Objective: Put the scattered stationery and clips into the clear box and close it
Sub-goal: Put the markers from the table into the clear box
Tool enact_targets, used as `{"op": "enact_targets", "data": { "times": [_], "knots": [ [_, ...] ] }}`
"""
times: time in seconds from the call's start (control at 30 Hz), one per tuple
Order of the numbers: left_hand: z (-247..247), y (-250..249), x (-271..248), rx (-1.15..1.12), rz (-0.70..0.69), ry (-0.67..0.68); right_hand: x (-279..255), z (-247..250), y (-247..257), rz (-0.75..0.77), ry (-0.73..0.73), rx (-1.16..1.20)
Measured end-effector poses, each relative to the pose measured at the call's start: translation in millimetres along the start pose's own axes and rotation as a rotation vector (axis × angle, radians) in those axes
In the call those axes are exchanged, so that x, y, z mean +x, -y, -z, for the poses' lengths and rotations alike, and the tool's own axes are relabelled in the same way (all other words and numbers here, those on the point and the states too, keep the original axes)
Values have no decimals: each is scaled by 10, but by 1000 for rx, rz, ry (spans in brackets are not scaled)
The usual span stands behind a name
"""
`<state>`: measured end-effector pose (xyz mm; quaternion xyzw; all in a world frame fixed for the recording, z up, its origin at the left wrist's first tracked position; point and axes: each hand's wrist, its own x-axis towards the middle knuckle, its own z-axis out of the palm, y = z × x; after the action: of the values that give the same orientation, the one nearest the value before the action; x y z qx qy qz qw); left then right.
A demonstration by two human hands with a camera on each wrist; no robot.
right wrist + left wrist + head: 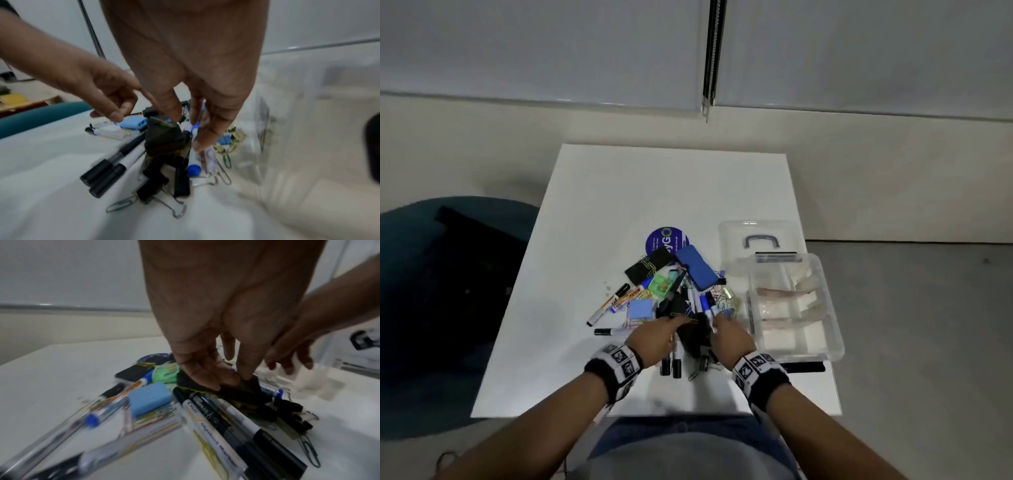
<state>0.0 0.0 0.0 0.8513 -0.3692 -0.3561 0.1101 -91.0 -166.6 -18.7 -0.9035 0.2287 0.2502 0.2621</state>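
From where I sit almost nothing is packed: my left hand (654,334) pinches a dark pouch (236,391) at the pile's near edge, my right hand (729,337) hovers loose-fingered over a blue-capped marker (193,160). Nearest lie two black-capped markers (671,365); I count perhaps six more, clips too blurred to number. Beyond, one clear box (825,308) stands open, lid (760,236) behind.

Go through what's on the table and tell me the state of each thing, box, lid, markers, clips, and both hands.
clear box: open, on the table's right side, dividers inside.
lid: off, lying behind the box, handle up.
markers: capped, lying flat in the pile.
black binder clips: closed, on the table, none boxed.
blue eraser: resting on top of the pile.
left hand: fingers on a dark pad.
right hand: fingers reaching into the pile; grip unclear.
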Motion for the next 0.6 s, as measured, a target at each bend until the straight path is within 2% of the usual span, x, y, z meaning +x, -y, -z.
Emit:
{"op": "enact_targets", "data": {
  "times": [0.07, 0.17, 0.27, 0.43, 0.6],
  "knots": [
    [-20, -97, 137, 114, -11, -25, 67, 4, 55, -121, -68, -9],
    [-24, -178, 314, 248, -8, -4, 130, -8, 90, -205, -97, -45],
    [53, -127, 336, 343, -11, 68, 201, -64, 55, -211, -72, -19],
    [129, 123, 246, 370, -59, 25, 267, -52, 11, -254, 19, 31],
    [196, 344, 109, 444, -66, 12, 211, -10, 87, -219, 107, -20]
  ]
}}
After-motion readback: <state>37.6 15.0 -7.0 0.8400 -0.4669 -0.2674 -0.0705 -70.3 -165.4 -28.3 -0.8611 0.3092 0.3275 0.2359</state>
